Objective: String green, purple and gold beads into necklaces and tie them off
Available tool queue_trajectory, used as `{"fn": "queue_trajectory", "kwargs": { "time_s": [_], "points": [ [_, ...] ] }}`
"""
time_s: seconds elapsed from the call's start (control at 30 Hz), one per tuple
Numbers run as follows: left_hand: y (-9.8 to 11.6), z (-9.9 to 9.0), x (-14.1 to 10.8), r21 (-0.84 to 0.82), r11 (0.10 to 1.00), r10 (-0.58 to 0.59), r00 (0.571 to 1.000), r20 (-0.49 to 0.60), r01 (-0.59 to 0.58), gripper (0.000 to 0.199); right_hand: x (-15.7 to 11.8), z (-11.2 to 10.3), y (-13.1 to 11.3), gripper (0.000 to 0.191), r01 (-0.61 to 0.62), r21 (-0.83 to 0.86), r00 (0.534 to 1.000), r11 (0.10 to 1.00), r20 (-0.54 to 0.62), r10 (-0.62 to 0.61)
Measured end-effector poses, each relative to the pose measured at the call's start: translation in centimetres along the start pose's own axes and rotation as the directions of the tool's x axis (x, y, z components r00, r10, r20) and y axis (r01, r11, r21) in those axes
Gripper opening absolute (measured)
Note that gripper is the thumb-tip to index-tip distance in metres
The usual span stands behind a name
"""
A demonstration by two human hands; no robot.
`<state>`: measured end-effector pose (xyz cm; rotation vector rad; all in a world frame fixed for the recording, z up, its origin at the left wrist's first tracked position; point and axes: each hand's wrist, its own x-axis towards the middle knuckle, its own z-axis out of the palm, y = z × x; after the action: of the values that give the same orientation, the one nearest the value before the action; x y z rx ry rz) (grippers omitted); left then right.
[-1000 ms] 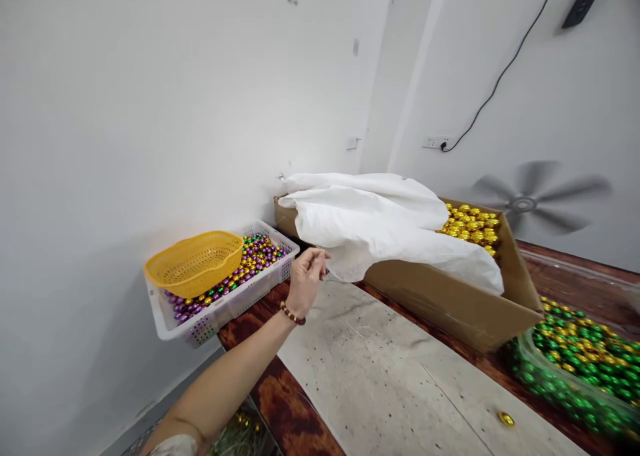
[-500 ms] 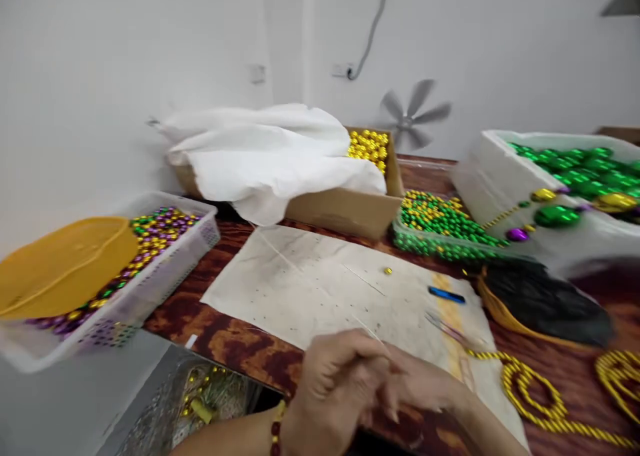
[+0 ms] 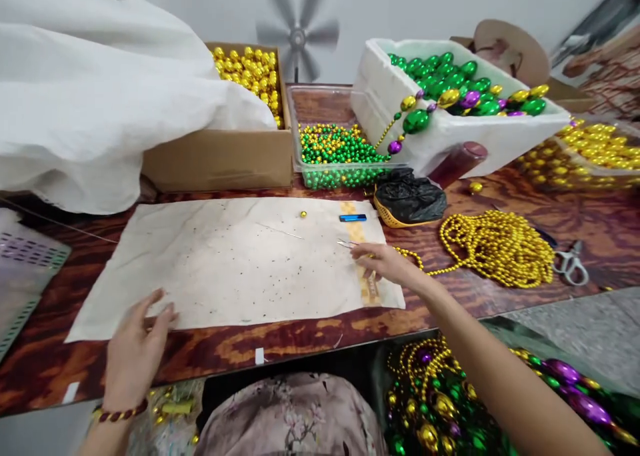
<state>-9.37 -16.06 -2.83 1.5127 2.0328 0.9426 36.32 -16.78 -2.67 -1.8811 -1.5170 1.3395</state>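
A pale cloth lies on the wood-patterned table. Over its front left corner hovers my left hand, fingers spread and holding nothing. My right hand is at the cloth's yellow-striped right end, its fingers closed over the handles of small metal snips; the tips stick out to the left and the handles are hidden. Beyond that hand lies a blue cutter-like tool. A single gold bead and a thin wire-like strand rest mid-cloth.
Behind the cloth stand a cardboard box of gold beads, a clear tub of small beads and a white foam box. Right are a black-lined basket, coiled gold bead strings and scissors. Bead strands lie below the table edge.
My hands, together before, have parted: the left to the cloth's left corner, the right onto the snips. The view has turned right and down.
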Motion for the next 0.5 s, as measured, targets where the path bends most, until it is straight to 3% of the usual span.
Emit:
{"fn": "queue_trajectory", "kwargs": {
  "time_s": [0.07, 0.13, 0.2, 0.27, 0.33, 0.4, 0.5],
  "points": [
    [0.6, 0.2, -0.8, 0.182, 0.974, 0.167, 0.972, -0.165, -0.136, 0.029, 0.0, -1.2, 1.0, 0.019, 0.005, -0.121, 0.997, 0.993, -0.077, -0.014],
    [1.9, 1.9, -2.0, 0.191, 0.939, 0.322, 0.924, -0.207, -0.285, 0.023, 0.0, -2.1, 1.6, 0.017, 0.009, -0.243, 0.994, 0.970, -0.108, -0.036],
    [3.8, 5.0, -3.4, 0.077, 0.878, 0.476, 0.879, -0.031, -0.473, 0.019, 0.1, -2.5, 1.4, 0.019, 0.004, -0.342, 0.989, 0.940, -0.135, -0.053],
    [6.3, 9.2, -5.0, -0.062, 0.796, 0.595, 0.758, 0.268, -0.603, 0.021, 0.2, -2.6, 0.8, 0.021, -0.013, -0.427, 0.982, 0.904, -0.177, -0.070],
    [9.2, 13.6, -6.2, -0.039, 0.718, 0.639, 0.636, 0.433, -0.695, 0.020, 0.5, -2.8, 0.0, 0.022, -0.040, -0.488, 0.966, 0.872, -0.242, -0.091],
    [11.7, 17.2, -7.0, 0.047, 0.660, 0.635, 0.589, 0.500, -0.750, 0.020, 0.6, -3.2, -0.4, 0.023, -0.069, -0.518, 0.951, 0.852, -0.292, -0.100],
    [13.7, 20.4, -7.1, 0.169, 0.607, 0.606, 0.589, 0.534, -0.777, 0.026, 0.7, -3.9, -0.3, 0.022, -0.098, -0.530, 0.948, 0.842, -0.306, -0.082]
  ]
}}
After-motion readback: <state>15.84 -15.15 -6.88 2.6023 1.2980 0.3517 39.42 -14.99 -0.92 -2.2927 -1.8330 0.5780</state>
